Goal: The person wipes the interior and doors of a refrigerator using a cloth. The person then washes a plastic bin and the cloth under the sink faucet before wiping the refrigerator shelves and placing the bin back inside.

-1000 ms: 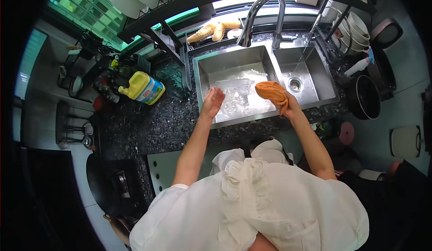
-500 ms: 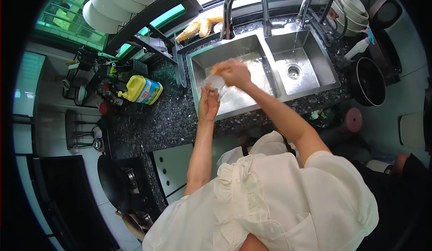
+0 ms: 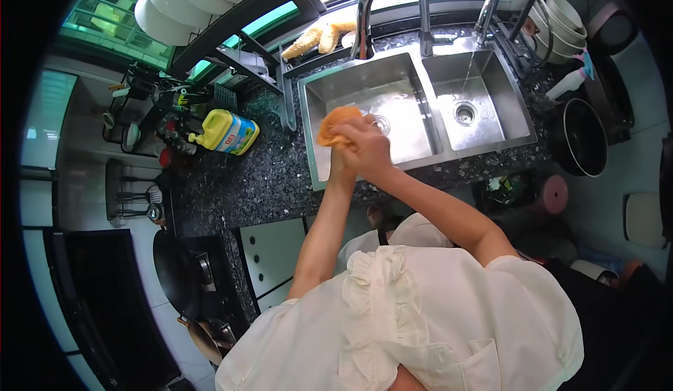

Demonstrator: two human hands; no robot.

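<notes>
An orange cloth (image 3: 338,126) is bunched in my right hand (image 3: 366,147), whose fingers are wrapped over it above the front left of the large sink basin (image 3: 350,86). Directly beneath, my left hand (image 3: 343,169) is raised against the cloth, its fingers mostly hidden by the cloth and my right hand. The small clear cup held by my left hand a moment earlier is now covered from view. Both hands are together, above the basin's floor.
Water runs from a slim tap (image 3: 484,23) into the smaller basin (image 3: 484,128). A tall curved faucet (image 3: 424,19) stands behind the sink. To the left is a yellow detergent bottle (image 3: 228,132); on the right are a spray bottle (image 3: 566,84) and a black pan (image 3: 584,137).
My right hand has brought the orange cloth down over the clear cup and my left fingers, hiding them. The whole view has shifted slightly.
</notes>
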